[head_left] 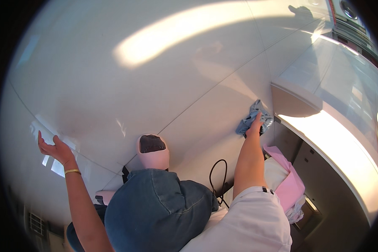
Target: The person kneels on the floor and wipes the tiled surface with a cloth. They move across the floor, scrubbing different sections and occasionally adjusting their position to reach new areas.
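My left hand (56,149) is held out at the left over the glossy pale floor (176,84), its fingers apart and nothing in it. A gold-coloured bracelet (72,171) circles that wrist. On the right, my arm reaches forward from a white sleeve (256,218), and my right hand (256,124) is closed on a crumpled light blue cloth (244,124). The cloth lies against the floor beside the foot of a pale cabinet (296,98). Part of the right hand's fingers is hidden by the cloth.
Below me are my bent knee in dark blue trousers (155,201) and a pink shoe (153,157). A black cord (211,178) loops up near my right arm. Pink fabric (293,185) hangs beside the cabinet's open lower space. Bright light streaks the tiles.
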Demonstrator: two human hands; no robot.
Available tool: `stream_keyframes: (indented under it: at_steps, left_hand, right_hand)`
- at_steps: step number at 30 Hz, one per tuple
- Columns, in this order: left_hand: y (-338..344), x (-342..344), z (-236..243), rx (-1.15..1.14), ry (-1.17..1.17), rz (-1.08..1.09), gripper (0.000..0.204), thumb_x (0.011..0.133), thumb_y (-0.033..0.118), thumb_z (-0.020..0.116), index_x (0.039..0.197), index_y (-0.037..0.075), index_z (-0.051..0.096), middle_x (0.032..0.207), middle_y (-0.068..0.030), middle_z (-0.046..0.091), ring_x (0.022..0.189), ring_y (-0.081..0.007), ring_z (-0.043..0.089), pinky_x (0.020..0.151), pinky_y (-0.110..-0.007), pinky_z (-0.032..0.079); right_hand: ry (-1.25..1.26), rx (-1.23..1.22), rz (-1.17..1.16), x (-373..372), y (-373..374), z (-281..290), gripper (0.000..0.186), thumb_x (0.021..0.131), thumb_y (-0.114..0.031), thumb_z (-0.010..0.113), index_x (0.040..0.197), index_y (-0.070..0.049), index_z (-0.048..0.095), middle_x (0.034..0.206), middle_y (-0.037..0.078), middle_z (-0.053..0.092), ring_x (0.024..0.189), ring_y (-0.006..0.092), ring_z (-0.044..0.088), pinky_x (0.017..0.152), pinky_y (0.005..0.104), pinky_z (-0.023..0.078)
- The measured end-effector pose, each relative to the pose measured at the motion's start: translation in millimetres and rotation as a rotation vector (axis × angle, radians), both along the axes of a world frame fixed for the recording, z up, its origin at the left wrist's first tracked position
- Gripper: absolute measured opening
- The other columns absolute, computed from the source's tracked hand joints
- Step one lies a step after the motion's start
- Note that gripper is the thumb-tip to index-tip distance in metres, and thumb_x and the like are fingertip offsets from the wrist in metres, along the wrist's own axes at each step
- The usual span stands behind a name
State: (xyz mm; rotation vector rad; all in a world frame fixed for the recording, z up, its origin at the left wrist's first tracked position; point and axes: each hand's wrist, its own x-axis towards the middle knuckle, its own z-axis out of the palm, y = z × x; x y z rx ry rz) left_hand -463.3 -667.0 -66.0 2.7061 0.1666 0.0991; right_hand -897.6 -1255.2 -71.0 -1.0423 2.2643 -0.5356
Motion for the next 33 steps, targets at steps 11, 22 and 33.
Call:
stream_keyframes:
  at_steps: [11, 22, 33]
  left_hand:
    - [-15.9, -1.3, -10.2, 0.049, 0.018, -0.020, 0.048, 0.087, 0.005, 0.052, 0.134, 0.009, 0.042, 0.141, -0.0174, 0.030, 0.127, -0.0329, 0.028, 0.097, -0.043, 0.039]
    - [-43.9, 6.2, 11.3, -0.132, 0.023, 0.004, 0.050, 0.086, 0.004, 0.052, 0.134, 0.010, 0.040, 0.143, -0.0162, 0.028, 0.126, -0.0312, 0.027, 0.097, -0.042, 0.034]
    - [15.8, 23.4, 24.0, -0.182, -0.086, 0.195, 0.051, 0.084, 0.002, 0.052, 0.133, 0.008, 0.041, 0.141, -0.0164, 0.028, 0.122, -0.0293, 0.028, 0.091, -0.039, 0.034]
  right_hand:
    - [0.420, -0.290, 0.594, 77.2, -52.0, -23.8, 0.071, 0.072, -0.034, 0.072, 0.134, -0.008, 0.047, 0.142, 0.024, 0.035, 0.124, 0.0407, 0.044, 0.103, 0.0445, 0.038]
    - [0.132, -0.573, 1.664, 291.2, 240.0, -20.5, 0.048, 0.051, -0.022, 0.073, 0.099, -0.027, 0.069, 0.123, 0.015, 0.052, 0.119, 0.0369, 0.044, 0.093, 0.0528, 0.036]
    - [-0.797, 0.105, 1.328, 286.0, 255.3, 28.1, 0.046, 0.071, -0.013, 0.069, 0.115, -0.003, 0.060, 0.117, 0.008, 0.059, 0.107, 0.0202, 0.056, 0.094, 0.0358, 0.046]
